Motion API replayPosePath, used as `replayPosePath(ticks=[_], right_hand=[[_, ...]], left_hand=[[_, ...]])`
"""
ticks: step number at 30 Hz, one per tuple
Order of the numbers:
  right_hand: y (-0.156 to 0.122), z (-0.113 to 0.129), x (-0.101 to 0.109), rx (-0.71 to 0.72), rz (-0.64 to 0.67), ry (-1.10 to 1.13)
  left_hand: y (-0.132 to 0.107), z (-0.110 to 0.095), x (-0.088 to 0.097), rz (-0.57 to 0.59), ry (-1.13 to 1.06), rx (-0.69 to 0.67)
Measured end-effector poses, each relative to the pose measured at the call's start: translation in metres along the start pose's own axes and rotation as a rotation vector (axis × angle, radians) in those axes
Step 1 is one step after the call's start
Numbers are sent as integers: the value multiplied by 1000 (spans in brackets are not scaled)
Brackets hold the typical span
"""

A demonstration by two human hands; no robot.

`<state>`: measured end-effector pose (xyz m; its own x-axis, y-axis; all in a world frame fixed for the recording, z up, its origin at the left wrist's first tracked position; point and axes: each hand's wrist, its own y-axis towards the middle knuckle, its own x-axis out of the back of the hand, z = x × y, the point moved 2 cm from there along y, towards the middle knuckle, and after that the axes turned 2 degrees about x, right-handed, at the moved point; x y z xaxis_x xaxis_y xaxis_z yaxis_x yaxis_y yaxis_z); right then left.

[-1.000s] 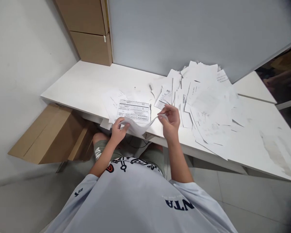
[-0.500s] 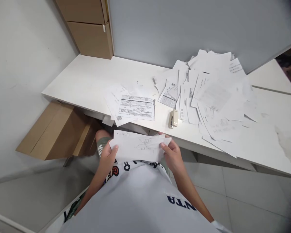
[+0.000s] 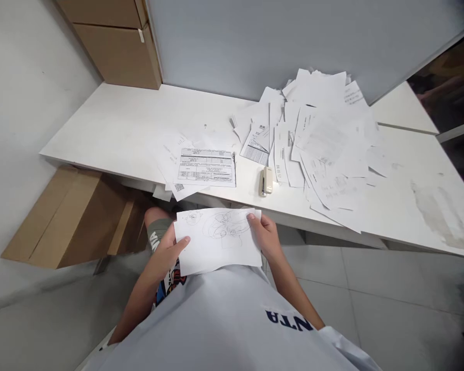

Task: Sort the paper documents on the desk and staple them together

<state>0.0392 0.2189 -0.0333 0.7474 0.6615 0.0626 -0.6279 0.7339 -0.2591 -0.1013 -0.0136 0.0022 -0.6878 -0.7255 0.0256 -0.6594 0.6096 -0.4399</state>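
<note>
A few white sheets of paper (image 3: 216,247) with pencil scribbles on the top one are held over my lap, just off the desk's front edge. My left hand (image 3: 169,253) grips their left side, thumb on top and fingers underneath. At the upper right corner my right hand (image 3: 265,234) pinches them the same way. Beyond, on the desk, lies a printed form (image 3: 206,167) on other loose sheets. To its right a cream stapler (image 3: 266,181) stands near the front edge.
A big spread-out heap of papers (image 3: 328,139) covers the right middle of the white desk (image 3: 131,121). Cardboard boxes (image 3: 116,54) are stacked at the back left. Below the desk on the left sits an open cardboard box (image 3: 73,216).
The sheets have been lined up and tilted, so more of the scribbled face shows. My right hand has shifted left with them. The view has turned slightly to the right.
</note>
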Motion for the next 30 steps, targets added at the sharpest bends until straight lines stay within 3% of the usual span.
replayPosePath(ticks=[4, 8, 11, 14, 18, 24, 30], right_hand=[[13, 5, -1, 20, 53, -64], [10, -14, -7, 5, 172, -76], [-4, -42, -3, -108, 158, 17], [-20, -61, 6, -177, 145, 124], [-30, -62, 20, -216, 160, 163], [-10, -53, 65, -170, -96, 95], [14, -44, 113, -110, -396, 78]], left_hand=[[-1, -7, -6, -34, 107, 0], [6, 17, -16, -112, 87, 26], [10, 39, -19, -212, 49, 24], [9, 53, -22, -214, 6, 48], [14, 58, -29, -192, 8, 41], [44, 36, -67, -37, -178, -55], [67, 15, -115, 83, -210, -11]])
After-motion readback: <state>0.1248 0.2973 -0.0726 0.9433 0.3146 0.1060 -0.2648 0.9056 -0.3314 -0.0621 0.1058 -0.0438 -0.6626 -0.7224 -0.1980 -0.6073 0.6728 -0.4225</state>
